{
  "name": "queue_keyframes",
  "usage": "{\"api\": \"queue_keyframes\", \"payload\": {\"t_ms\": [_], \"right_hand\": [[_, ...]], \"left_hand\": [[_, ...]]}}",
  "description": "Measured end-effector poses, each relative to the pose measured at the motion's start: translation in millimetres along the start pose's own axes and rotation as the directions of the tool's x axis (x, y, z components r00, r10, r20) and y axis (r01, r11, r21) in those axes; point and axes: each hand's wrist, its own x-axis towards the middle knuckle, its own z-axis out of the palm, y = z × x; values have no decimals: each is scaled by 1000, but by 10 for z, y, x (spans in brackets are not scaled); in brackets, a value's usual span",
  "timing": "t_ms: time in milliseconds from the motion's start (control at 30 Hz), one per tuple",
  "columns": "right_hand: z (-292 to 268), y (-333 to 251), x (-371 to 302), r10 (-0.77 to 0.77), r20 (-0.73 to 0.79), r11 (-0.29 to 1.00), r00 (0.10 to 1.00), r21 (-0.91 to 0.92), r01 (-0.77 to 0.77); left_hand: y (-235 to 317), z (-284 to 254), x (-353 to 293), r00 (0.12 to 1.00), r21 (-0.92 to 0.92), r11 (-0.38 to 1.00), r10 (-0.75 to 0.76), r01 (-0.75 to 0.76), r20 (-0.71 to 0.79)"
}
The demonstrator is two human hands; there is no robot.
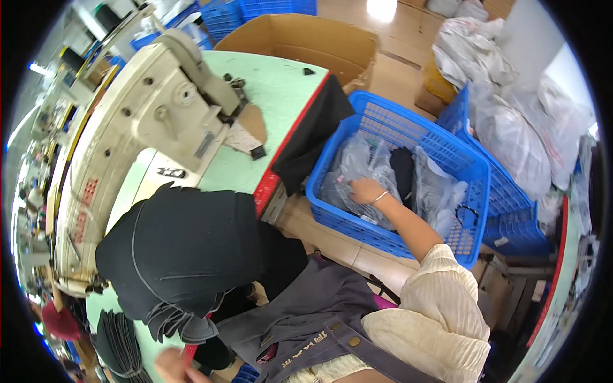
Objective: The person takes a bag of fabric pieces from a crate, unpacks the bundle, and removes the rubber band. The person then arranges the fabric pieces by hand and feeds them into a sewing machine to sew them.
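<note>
My right hand (368, 191) reaches down into a blue plastic basket (399, 121) on the right, its fingers closed on a clear plastic bag (364, 163). Beside that bag lie a dark cloth piece (402, 171) and more clear bags (434, 191). At the lower edge my left hand (175, 367) is smeared by motion near the table's red edge, so its fingers cannot be read. A thick stack of black fabric pieces (191, 239) lies on the green table (281, 80), its pieces fanned out at the near end.
A cream sewing machine (128, 121) stands at the left. Near its base lies a tied bundle of dark pieces (118, 345). Beyond the table is a large cardboard box (306, 38); white sacks (469, 51) and filled plastic bags (517, 140) crowd the right side.
</note>
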Motion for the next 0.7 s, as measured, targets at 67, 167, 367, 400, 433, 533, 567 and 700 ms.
{"api": "queue_keyframes", "payload": {"t_ms": [67,167,367,400,433,533,567,700], "right_hand": [[-566,-439,-233,-163,-277,956,947,192,220],[-1228,-914,-503,-266,-733,635,625,355,686],[-2351,-2154,-1033,-592,-747,386,304,69,920],[-2456,-2378,-1037,-659,-707,350,256,13,937],[-2515,-2626,-996,-728,-647,321,227,-29,947],[-2572,-3236,-863,-842,-503,292,196,-119,949],[-2581,-3408,-805,-895,-328,343,302,-75,936],[-2514,-3807,-544,-890,-48,448,453,87,890]], "left_hand": [[507,292,200,996,-261,961,90,-87,1],[394,675,-144,915,-498,843,18,203,403],[467,1206,12,744,-825,-279,-356,492,565],[443,1208,19,746,-810,-387,-344,440,570],[430,1204,17,762,-828,-402,-363,390,536],[366,1248,5,802,-878,-423,-432,224,412],[335,1263,-3,820,-894,-427,-459,135,343],[303,1304,84,765,-865,-496,-587,-81,265]]}}
